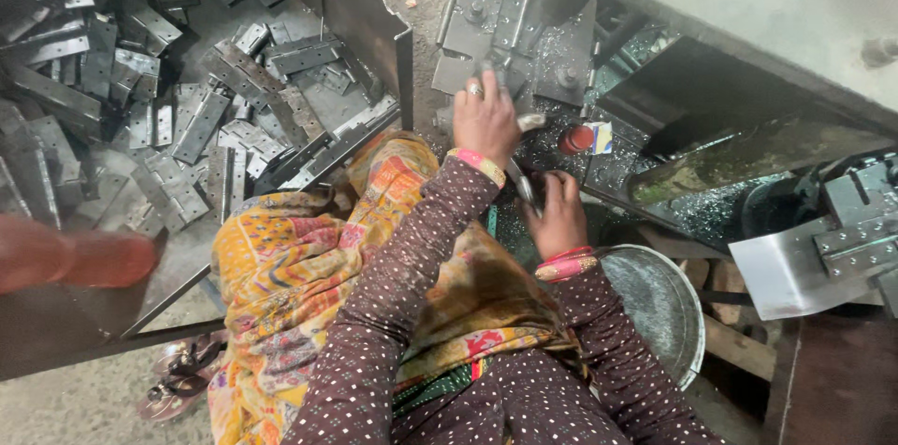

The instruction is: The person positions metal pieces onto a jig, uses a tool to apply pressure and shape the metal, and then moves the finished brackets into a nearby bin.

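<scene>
Metal shavings cover the machine bench (599,164). One hinge plate (472,71) is pressed there under the left hand (485,122), fingers spread. Another piece (524,185) is pinched in the right hand (558,213). Many plates remain heaped in the bin (168,89).

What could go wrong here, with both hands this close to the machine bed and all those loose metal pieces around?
The left hand rests on the metal plates of the machine bed, so its fingers could be pinched if anything there shifts. Metal shavings glitter around both bare hands and could cut skin. The right hand grips a thin metal piece near the edge, which might slip.
</scene>
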